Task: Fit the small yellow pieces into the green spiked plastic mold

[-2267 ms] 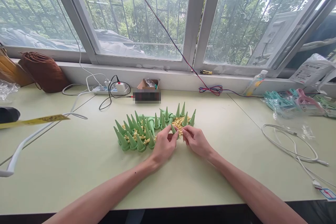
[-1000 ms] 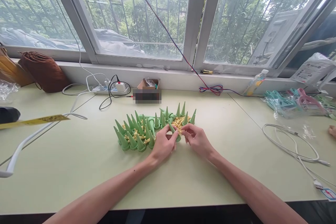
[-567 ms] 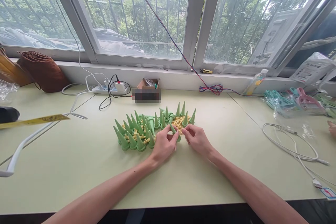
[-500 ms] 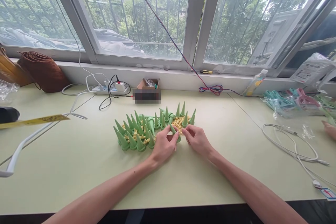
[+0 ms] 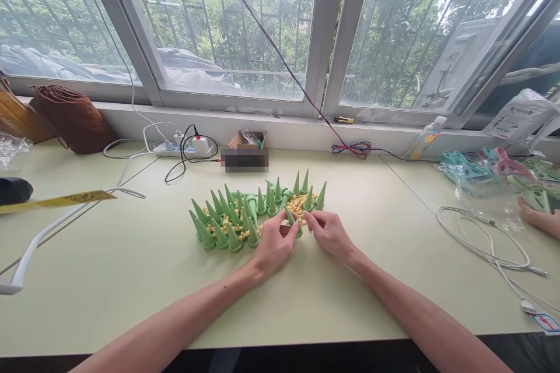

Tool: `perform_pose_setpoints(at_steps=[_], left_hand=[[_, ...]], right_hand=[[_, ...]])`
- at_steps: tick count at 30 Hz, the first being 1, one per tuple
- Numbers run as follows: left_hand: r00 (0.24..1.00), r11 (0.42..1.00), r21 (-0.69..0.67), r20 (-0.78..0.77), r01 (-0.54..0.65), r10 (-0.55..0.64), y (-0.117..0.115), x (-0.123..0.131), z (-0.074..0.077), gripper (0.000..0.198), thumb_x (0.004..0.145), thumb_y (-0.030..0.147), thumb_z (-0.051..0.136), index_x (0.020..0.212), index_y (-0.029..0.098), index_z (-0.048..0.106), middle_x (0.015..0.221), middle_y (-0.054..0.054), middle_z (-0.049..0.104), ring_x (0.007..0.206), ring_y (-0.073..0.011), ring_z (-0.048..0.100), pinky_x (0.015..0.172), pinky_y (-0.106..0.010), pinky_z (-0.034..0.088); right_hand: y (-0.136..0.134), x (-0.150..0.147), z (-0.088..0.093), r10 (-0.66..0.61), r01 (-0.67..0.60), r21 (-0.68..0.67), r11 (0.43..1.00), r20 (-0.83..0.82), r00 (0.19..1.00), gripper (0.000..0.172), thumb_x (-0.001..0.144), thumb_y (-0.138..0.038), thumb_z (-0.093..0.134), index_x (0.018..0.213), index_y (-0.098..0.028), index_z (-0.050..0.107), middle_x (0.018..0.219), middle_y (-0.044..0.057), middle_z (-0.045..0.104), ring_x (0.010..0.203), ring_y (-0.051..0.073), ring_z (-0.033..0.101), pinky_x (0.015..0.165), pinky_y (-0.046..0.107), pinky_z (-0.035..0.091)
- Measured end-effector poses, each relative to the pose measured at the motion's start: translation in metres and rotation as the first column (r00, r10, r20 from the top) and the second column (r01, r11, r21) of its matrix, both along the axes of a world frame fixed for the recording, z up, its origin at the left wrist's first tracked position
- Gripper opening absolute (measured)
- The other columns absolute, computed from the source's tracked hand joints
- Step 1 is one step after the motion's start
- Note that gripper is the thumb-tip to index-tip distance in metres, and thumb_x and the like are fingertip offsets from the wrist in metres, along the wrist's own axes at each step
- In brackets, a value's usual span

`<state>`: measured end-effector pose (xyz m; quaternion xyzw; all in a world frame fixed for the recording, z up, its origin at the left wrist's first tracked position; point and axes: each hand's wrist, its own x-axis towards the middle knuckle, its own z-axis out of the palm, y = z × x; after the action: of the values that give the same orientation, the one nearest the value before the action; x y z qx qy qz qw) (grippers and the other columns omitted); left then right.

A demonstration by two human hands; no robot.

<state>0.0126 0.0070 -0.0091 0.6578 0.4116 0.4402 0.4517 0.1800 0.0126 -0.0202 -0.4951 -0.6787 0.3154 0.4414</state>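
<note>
My left hand (image 5: 275, 245) is closed on a green cone-shaped spike (image 5: 290, 217), its tip pointing up and leaning left. Just to the right, my right hand (image 5: 328, 234) pinches a small yellow plastic piece (image 5: 303, 222) close to that spike; the fingers hide part of it. Many more green spikes (image 5: 221, 239) stand on their round bases left of and behind my hands, with yellow pieces scattered between them. A heap of yellow pieces (image 5: 297, 204) lies right behind my fingertips, beside a few upright spikes (image 5: 308, 199).
Another person's hand (image 5: 540, 218) holds a green clip (image 5: 534, 193) at the right edge, near bagged coloured clips (image 5: 464, 168). A white cable (image 5: 485, 253) lies coiled there. Along the back are a bottle (image 5: 426, 139), a small box (image 5: 248, 141), a power strip (image 5: 184, 150) and a brown bag (image 5: 72, 119).
My right hand has shifted slightly, and the yellow piece at its fingertips now shows beside the spike. At the right, the other person's hand has come further into view with a green clip.
</note>
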Motion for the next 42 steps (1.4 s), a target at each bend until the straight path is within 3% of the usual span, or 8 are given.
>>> perform_pose_setpoints(at_steps=[7, 15, 24, 31, 38, 42], left_hand=[[0.998, 0.997, 0.079, -0.063, -0.019, 0.024, 0.0025, -0.0018, -0.0006, 0.02, 0.091, 0.038, 0.055, 0.09, 0.018, 0.056, 0.059, 0.005, 0.048, 0.042, -0.0065, 0.039, 0.042, -0.019, 0.024], [0.998, 0.99, -0.134, 0.039, -0.041, 0.046, 0.008, -0.0021, -0.0003, 0.02, 0.088, 0.037, 0.058, 0.09, 0.018, 0.056, 0.059, 0.006, 0.048, 0.039, -0.0056, 0.039, 0.039, -0.018, 0.034], [0.995, 0.981, -0.185, 0.072, -0.055, 0.07, 0.0099, -0.0018, -0.002, 0.019, 0.087, 0.034, 0.059, 0.094, 0.018, 0.053, 0.067, 0.005, 0.053, 0.038, -0.0036, 0.039, 0.037, -0.018, 0.034], [0.999, 0.997, -0.056, -0.003, -0.046, 0.046, 0.0076, -0.0029, -0.0025, 0.02, 0.089, 0.037, 0.056, 0.094, 0.018, 0.053, 0.065, 0.005, 0.051, 0.043, -0.0062, 0.044, 0.04, -0.018, 0.034], [0.998, 0.999, 0.029, -0.063, -0.03, 0.031, 0.0046, -0.0021, -0.0028, 0.017, 0.091, 0.035, 0.055, 0.093, 0.018, 0.054, 0.072, 0.001, 0.056, 0.046, -0.006, 0.042, 0.042, -0.019, 0.028], [0.997, 0.999, 0.033, -0.068, -0.029, 0.031, 0.0048, -0.0021, -0.0035, 0.017, 0.092, 0.034, 0.055, 0.093, 0.018, 0.053, 0.074, 0.001, 0.056, 0.045, -0.0053, 0.039, 0.042, -0.02, 0.025]], right_hand=[[-0.0017, 0.0021, -0.0007, 0.022, -0.022, -0.004, 1.0, 0.018, 1.0, 0.044, 0.094, -0.049, 0.049, 0.064, -0.017, 0.055, 0.055, -0.003, 0.039, 0.051, 0.011, 0.032, 0.048, 0.026, 0.027], [-0.0013, 0.0031, 0.0019, 0.107, -0.106, 0.019, 0.994, -0.033, 0.994, 0.025, 0.092, -0.041, 0.057, 0.082, -0.018, 0.062, 0.071, 0.001, 0.058, 0.059, 0.013, 0.048, 0.055, 0.026, 0.041], [0.0026, 0.0049, 0.0001, 0.142, -0.14, 0.027, 0.99, -0.061, 0.988, 0.022, 0.09, -0.04, 0.059, 0.093, -0.019, 0.067, 0.088, 0.005, 0.064, 0.064, 0.014, 0.056, 0.058, 0.028, 0.05], [0.0002, 0.0032, 0.0041, 0.096, -0.097, -0.017, 0.995, -0.033, 0.995, 0.028, 0.09, -0.041, 0.058, 0.079, -0.017, 0.063, 0.067, 0.001, 0.059, 0.056, 0.013, 0.05, 0.054, 0.026, 0.043], [0.0021, 0.0037, -0.0015, 0.048, -0.047, -0.022, 0.999, 0.021, 0.999, 0.046, 0.093, -0.049, 0.052, 0.061, -0.016, 0.054, 0.051, -0.004, 0.04, 0.049, 0.01, 0.033, 0.047, 0.025, 0.028], [0.0034, 0.0046, -0.0011, 0.059, -0.058, -0.033, 0.998, 0.015, 0.998, 0.05, 0.095, -0.051, 0.047, 0.059, -0.017, 0.052, 0.052, -0.002, 0.044, 0.049, 0.01, 0.038, 0.049, 0.025, 0.031]])
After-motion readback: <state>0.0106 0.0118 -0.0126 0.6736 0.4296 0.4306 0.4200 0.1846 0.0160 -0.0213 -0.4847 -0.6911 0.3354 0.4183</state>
